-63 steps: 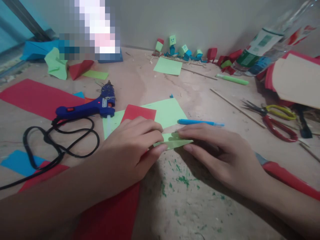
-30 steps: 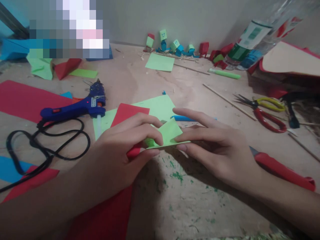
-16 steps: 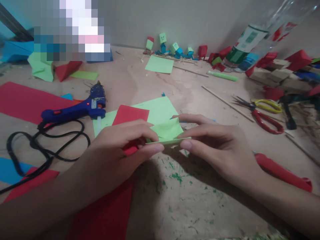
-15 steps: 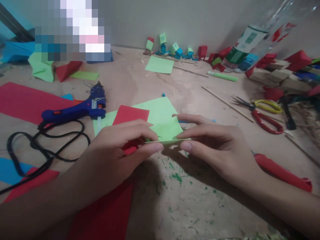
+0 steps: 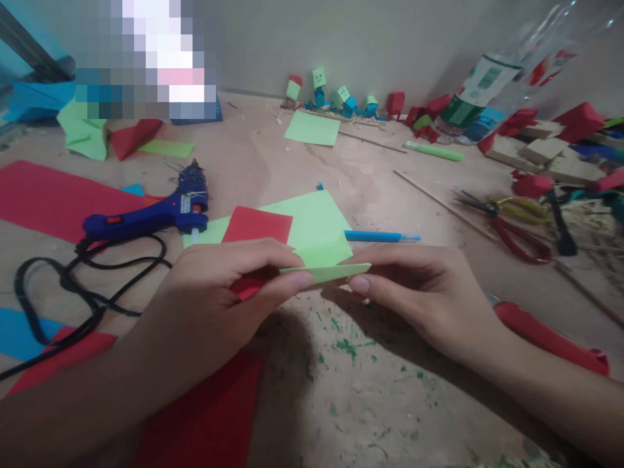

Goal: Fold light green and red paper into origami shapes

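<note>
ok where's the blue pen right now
In the head view, the blue pen lies on the table just beyond the right hand, its left end by the corner of the large light green sheet.

Light dim, greyish; source unclear. Brightest area: a coarsely pixelated white-and-pink patch [image 5: 170,58], beyond and left of the fingers [image 5: 363,285]. Soft-edged shadows darkened the counter [image 5: 351,403] below them and toward lower right. Bottle plastic [image 5: 550,39], beyond and right, showed small glints. Detail soft throughout; outer edges looked smeared, stretched.
</note>
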### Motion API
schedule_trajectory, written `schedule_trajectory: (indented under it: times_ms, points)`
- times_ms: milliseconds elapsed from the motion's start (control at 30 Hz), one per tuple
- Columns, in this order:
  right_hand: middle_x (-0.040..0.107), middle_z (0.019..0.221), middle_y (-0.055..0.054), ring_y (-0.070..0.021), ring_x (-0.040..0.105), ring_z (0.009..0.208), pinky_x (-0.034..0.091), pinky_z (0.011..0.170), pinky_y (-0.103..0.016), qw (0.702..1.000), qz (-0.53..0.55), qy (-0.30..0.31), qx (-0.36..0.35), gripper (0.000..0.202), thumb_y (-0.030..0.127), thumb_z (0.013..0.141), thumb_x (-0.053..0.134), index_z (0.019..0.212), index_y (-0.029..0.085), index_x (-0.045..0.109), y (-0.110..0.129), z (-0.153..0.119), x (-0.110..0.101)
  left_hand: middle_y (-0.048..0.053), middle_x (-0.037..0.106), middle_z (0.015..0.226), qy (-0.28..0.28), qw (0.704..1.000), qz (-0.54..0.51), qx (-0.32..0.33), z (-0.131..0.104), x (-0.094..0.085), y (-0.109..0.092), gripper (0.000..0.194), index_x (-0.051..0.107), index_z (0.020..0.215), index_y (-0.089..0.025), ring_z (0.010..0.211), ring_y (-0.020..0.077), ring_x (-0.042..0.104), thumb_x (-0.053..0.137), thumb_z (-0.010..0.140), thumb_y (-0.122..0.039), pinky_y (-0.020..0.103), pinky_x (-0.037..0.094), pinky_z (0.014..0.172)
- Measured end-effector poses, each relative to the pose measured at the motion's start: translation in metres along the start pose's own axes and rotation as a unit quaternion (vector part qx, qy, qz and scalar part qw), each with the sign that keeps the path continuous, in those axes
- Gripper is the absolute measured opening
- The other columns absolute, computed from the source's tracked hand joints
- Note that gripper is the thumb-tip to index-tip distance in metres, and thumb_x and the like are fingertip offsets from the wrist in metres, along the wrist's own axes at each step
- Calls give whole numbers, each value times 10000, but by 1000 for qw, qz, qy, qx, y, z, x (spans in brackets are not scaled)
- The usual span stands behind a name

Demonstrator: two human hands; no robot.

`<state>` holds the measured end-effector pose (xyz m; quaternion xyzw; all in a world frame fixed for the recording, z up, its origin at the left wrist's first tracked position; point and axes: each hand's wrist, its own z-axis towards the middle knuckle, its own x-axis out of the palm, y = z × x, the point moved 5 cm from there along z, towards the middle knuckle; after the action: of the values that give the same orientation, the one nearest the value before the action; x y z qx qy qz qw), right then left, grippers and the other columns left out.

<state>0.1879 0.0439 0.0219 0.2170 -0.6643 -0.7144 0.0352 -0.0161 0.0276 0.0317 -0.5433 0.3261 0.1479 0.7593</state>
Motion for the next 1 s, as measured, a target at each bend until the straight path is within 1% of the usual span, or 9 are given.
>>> schedule_trajectory:
  times_ms: [133, 267, 333, 400, 500, 600, 700, 867, 1000]
  points:
    - [853, 1011, -22, -222, 813, 944, 676, 885, -347, 999, -11, -2, -31, 127, 138, 850, 799, 872, 251, 850, 6, 2, -2, -87, 762, 756, -7, 999, -6, -36, -2, -1, 4, 171, 775, 873, -292, 620, 118, 648, 655, 985, -340, 228, 481, 595]
    - [852, 939, -17, -206, 815, 839, 684, 774, -316, 1000, 26, -10, 0, 84, 166, 853, 807, 873, 246, 826, 0, 0, -1, -78, 768, 774, -19, 1000, 14, -7, -3, -1, 1, 166, 772, 882, -286, 630, 120, 652, 656, 988, -338, 228, 503, 611]
    - [844, 915, -6, -176, 805, 790, 672, 715, -271, 995, 95, -16, 23, 130, 173, 844, 825, 946, 245, 790, -5, 0, 0, -80, 767, 778, -24, 1000, 19, 5, -4, -1, 1, 128, 762, 911, -286, 620, 112, 651, 664, 984, -324, 213, 516, 605]
    - [838, 985, -8, -160, 797, 787, 664, 696, -257, 986, 161, -9, 44, 302, 170, 831, 840, 1101, 258, 739, -7, -1, 2, -84, 768, 784, -33, 999, 26, 9, -4, 0, 1, 83, 749, 974, -289, 614, 105, 661, 672, 982, -320, 201, 533, 611]
    - [830, 1044, -26, -152, 786, 774, 655, 687, -259, 980, 177, 29, 84, 477, 175, 833, 836, 1276, 265, 684, -9, -1, 6, -79, 810, 935, -33, 998, 47, 24, -6, 1, -1, 153, 718, 1133, -313, 689, 111, 722, 667, 994, -351, 207, 568, 682]
    - [828, 924, -25, -168, 775, 745, 637, 648, -264, 983, 143, 53, 98, 248, 226, 860, 820, 1105, 232, 784, -9, -1, 8, -50, 819, 1128, -9, 998, 47, 31, -7, 5, -2, 251, 689, 1246, -326, 838, 151, 781, 638, 1010, -391, 234, 590, 743]
    - [803, 795, -23, -185, 757, 693, 625, 607, -287, 985, 140, 47, 94, 54, 256, 878, 806, 913, 215, 812, -8, -2, 9, -15, 809, 1192, 3, 1000, 26, 15, -8, 7, 1, 291, 697, 1267, -311, 941, 195, 792, 629, 1006, -417, 266, 605, 761]
    - [787, 750, -15, -168, 735, 642, 626, 583, -286, 979, 168, 14, 112, 57, 256, 867, 807, 833, 212, 798, -13, -7, 11, -44, 829, 953, 28, 1000, 0, 2, -7, 9, 3, 189, 751, 1133, -296, 739, 148, 757, 645, 991, -362, 223, 537, 594]
    - [785, 731, -7, -157, 741, 637, 625, 588, -262, 978, 179, 11, 107, 56, 225, 868, 807, 813, 220, 801, -12, -6, 10, -112, 791, 818, 15, 999, -5, 29, -5, 7, -1, 107, 766, 990, -299, 647, 83, 687, 663, 987, -267, 180, 515, 658]
